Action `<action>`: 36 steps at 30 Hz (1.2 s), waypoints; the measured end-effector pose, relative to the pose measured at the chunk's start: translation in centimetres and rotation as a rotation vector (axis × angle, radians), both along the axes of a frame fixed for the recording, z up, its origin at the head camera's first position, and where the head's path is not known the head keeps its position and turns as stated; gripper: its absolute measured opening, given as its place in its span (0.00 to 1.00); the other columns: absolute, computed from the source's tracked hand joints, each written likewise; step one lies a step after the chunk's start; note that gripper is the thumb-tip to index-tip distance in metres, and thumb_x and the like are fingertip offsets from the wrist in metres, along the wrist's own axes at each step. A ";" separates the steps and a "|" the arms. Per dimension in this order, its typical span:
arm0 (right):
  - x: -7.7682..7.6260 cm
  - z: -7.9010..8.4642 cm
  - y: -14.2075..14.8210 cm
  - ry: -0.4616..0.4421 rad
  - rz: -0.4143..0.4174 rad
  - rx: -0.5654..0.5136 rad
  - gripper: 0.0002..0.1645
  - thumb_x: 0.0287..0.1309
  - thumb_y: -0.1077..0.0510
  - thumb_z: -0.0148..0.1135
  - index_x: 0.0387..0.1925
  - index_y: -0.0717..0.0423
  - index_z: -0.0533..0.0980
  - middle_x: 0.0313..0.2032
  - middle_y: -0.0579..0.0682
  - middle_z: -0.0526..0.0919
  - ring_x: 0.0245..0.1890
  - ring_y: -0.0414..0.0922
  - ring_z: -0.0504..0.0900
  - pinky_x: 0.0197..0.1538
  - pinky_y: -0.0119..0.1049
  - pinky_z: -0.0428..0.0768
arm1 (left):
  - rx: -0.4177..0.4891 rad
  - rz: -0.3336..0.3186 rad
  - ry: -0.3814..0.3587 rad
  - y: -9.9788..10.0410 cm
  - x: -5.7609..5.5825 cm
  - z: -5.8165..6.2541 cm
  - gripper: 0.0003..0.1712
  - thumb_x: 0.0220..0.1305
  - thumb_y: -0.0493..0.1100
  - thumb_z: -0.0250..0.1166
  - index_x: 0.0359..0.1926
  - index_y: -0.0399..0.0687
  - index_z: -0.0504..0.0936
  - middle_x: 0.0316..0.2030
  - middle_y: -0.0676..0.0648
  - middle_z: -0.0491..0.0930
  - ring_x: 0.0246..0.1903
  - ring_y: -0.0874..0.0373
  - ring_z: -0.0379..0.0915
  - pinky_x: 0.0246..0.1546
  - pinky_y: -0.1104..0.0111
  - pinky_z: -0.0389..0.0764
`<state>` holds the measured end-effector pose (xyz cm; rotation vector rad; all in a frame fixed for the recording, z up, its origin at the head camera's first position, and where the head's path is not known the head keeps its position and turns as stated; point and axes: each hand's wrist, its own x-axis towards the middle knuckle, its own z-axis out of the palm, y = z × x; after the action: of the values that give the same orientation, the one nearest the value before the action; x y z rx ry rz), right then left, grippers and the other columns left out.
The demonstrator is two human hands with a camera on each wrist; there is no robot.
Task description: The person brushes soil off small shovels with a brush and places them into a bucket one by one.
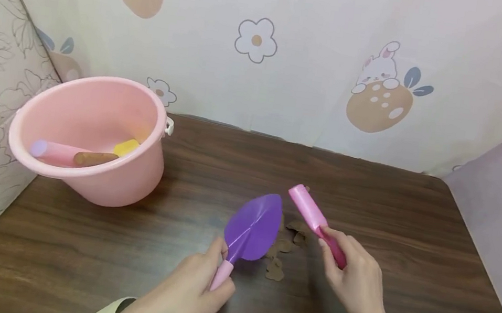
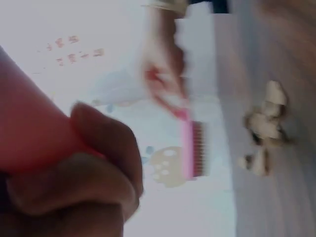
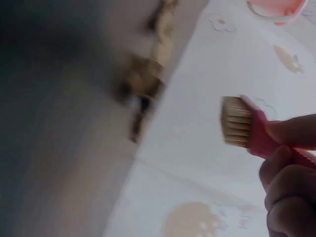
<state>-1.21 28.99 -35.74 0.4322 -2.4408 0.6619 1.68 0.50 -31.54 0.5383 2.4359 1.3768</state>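
Observation:
My left hand (image 1: 186,285) grips the pink handle of a toy trowel whose purple blade (image 1: 255,226) points away from me over the table. In my right hand (image 1: 356,276) is a small pink brush (image 1: 308,209), held by its handle with pale bristles (image 3: 236,121) on one side. The left wrist view shows the brush (image 2: 187,148) above the table surface, bristles toward it. Between blade and brush lie several brown, thin, irregular scraps (image 1: 275,269) on the table, partly hidden behind the purple blade.
A pink bucket (image 1: 128,182) stands at the left of the dark wooden table (image 1: 193,164). Inside it are a pink-handled item (image 1: 61,152), a brown piece (image 1: 95,159) and a yellow piece (image 1: 127,147). Printed cloth (image 1: 297,94) hangs behind the table.

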 end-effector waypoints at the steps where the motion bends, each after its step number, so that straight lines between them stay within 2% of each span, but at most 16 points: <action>1: 0.1 -0.1 0.0 -0.026 -0.018 0.003 0.20 0.43 0.66 0.72 0.43 0.54 0.82 0.23 0.43 0.77 0.18 0.30 0.57 0.19 0.21 0.54 | 0.008 0.003 0.001 -0.1 0.0 0.1 0.14 0.57 0.38 0.56 0.43 0.46 0.62 0.18 0.57 0.59 0.15 0.69 0.60 0.14 0.74 0.66; 4: 0.3 -0.5 -0.3 -0.086 0.007 -0.050 0.25 0.39 0.69 0.74 0.44 0.53 0.82 0.28 0.44 0.81 0.18 0.30 0.60 0.20 0.21 0.56 | 0.007 0.022 -0.004 -0.2 -0.3 0.3 0.12 0.58 0.37 0.56 0.41 0.46 0.62 0.17 0.56 0.61 0.13 0.69 0.62 0.12 0.73 0.67; 6: 0.5 -0.6 -0.5 -0.098 0.026 -0.071 0.27 0.38 0.69 0.75 0.45 0.50 0.81 0.27 0.41 0.79 0.18 0.30 0.59 0.20 0.20 0.56 | 0.001 0.028 -0.013 -0.2 -0.4 0.3 0.12 0.59 0.38 0.56 0.41 0.45 0.63 0.17 0.54 0.63 0.13 0.69 0.63 0.12 0.72 0.68; 13: 0.7 -0.8 -0.6 -0.107 0.027 -0.100 0.28 0.38 0.69 0.75 0.45 0.47 0.81 0.22 0.37 0.70 0.17 0.29 0.55 0.19 0.20 0.54 | -0.022 0.048 -0.050 -0.5 -0.7 0.0 0.16 0.57 0.40 0.60 0.44 0.46 0.64 0.19 0.51 0.69 0.14 0.66 0.66 0.13 0.71 0.71; 18: 0.8 -1.1 -0.5 -0.096 0.041 -0.110 0.27 0.38 0.70 0.75 0.44 0.49 0.82 0.22 0.37 0.71 0.17 0.28 0.56 0.19 0.19 0.55 | -0.070 0.070 -0.041 -1.0 -1.0 0.0 0.21 0.52 0.40 0.65 0.44 0.46 0.65 0.20 0.50 0.70 0.17 0.63 0.67 0.16 0.70 0.71; 22: 0.9 -1.2 -0.4 -0.094 0.048 -0.115 0.27 0.38 0.70 0.75 0.44 0.49 0.82 0.21 0.36 0.69 0.17 0.28 0.55 0.19 0.19 0.55 | -0.095 0.096 -0.050 -1.5 -1.1 0.1 0.23 0.49 0.37 0.65 0.45 0.45 0.65 0.20 0.50 0.70 0.18 0.61 0.67 0.16 0.70 0.71; 26: 0.9 -1.4 -0.5 -0.086 0.050 -0.123 0.28 0.36 0.70 0.75 0.43 0.49 0.82 0.20 0.36 0.68 0.17 0.28 0.55 0.19 0.19 0.55 | -0.116 0.155 -0.015 -2.1 -1.4 0.6 0.22 0.48 0.37 0.65 0.43 0.46 0.66 0.20 0.50 0.71 0.18 0.62 0.68 0.16 0.70 0.71; 29: 0.9 -1.3 -0.5 -0.089 0.053 -0.126 0.27 0.37 0.70 0.75 0.43 0.48 0.82 0.20 0.35 0.67 0.16 0.28 0.55 0.19 0.19 0.54 | -0.109 0.225 0.001 -2.6 -1.6 1.1 0.19 0.48 0.37 0.65 0.40 0.47 0.67 0.24 0.49 0.76 0.19 0.62 0.69 0.17 0.71 0.72; 33: 0.9 -1.2 -0.5 -0.118 0.059 -0.120 0.26 0.40 0.69 0.74 0.44 0.47 0.81 0.20 0.35 0.67 0.16 0.28 0.56 0.19 0.20 0.55 | -0.096 0.310 -0.004 -3.3 -2.0 2.2 0.16 0.47 0.36 0.66 0.37 0.48 0.70 0.28 0.49 0.80 0.21 0.63 0.72 0.21 0.71 0.75; 36: 0.9 -1.1 -0.4 -0.148 0.055 -0.106 0.24 0.43 0.67 0.73 0.44 0.48 0.81 0.21 0.36 0.68 0.16 0.28 0.56 0.19 0.20 0.56 | -0.119 0.347 0.026 -4.1 -2.4 2.9 0.15 0.47 0.37 0.66 0.36 0.48 0.71 0.26 0.51 0.79 0.20 0.63 0.71 0.21 0.71 0.75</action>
<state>-0.26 28.55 -36.85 0.4222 -2.5250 0.8701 -0.69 -3.64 -28.63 0.1077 2.7046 1.3387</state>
